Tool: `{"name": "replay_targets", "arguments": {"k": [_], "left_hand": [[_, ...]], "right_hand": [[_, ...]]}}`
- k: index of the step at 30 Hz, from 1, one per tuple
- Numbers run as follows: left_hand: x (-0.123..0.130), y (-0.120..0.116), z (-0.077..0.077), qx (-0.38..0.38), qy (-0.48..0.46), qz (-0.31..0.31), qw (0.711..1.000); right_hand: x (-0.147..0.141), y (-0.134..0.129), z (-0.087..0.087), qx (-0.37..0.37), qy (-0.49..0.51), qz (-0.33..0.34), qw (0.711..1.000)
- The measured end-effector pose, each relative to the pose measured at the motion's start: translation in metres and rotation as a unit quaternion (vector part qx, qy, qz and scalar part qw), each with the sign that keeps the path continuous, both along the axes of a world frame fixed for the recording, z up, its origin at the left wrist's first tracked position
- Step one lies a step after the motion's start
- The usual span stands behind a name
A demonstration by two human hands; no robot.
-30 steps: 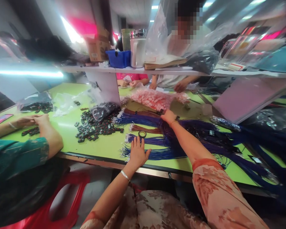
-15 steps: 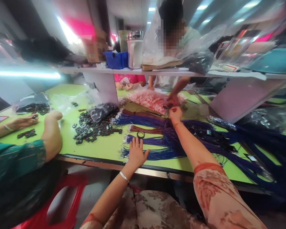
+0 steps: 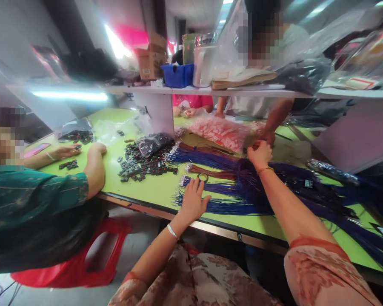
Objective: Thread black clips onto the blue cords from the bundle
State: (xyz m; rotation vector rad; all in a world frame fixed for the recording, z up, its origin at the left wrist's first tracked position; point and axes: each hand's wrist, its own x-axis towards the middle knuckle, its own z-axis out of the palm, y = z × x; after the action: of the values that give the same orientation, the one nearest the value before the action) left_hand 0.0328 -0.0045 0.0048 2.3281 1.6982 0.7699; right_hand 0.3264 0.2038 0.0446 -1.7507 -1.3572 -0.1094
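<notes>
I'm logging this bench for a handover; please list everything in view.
Flat tabletop: one, lime green, centre
Long thin wires: many, dark blue and brown, across tabletop
Round ring: one, black, among wires
Small rectangular pieces: many, black, heaped left of wires
Filled clear plastic bag: one, pink contents, beyond wires
Flat rectangular phone: one, pink, tabletop's far left
Long flat shelf: one, white, above tabletop
Rectangular plastic bin: one, blue, on shelf
Tall jug: one, white, right of bin
Cardboard box: one, brown, left of bin
Plastic stool: one, red, lower left
Co-workers: at least three, green, pink and pale tops, left and opposite
Left hand: one, bare, spread over wires
Right hand: one, bare, near a co-worker's hand; grip unclear
</notes>
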Motion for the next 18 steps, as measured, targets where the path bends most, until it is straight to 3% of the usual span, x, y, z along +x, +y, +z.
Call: {"name": "replay_targets", "arguments": {"k": [2,4,7,11,14,18], "left_hand": [[-0.026,0.005,0.004,0.046,-0.03,0.028,0.998],[-0.064,0.013,0.007,0.068,-0.038,0.098,0.992],[-0.135,0.025,0.011,0.065,-0.003,0.246,0.967],[-0.214,0.034,0.01,0.017,0.037,0.387,0.921],[-0.238,0.036,0.001,-0.049,0.045,0.373,0.925],[-0.231,0.035,-0.011,-0.065,0.043,0.329,0.941]], "right_hand": [[-0.017,-0.025,0.012,0.03,-0.023,0.045,0.998],[-0.041,-0.058,0.018,0.026,-0.013,0.176,0.984],[-0.08,-0.112,0.017,-0.052,0.006,0.361,0.931],[-0.122,-0.164,0.001,-0.152,-0.084,0.499,0.849],[-0.14,-0.177,-0.008,-0.195,-0.179,0.512,0.817],[-0.153,-0.174,-0.013,-0.239,-0.223,0.519,0.79]]}}
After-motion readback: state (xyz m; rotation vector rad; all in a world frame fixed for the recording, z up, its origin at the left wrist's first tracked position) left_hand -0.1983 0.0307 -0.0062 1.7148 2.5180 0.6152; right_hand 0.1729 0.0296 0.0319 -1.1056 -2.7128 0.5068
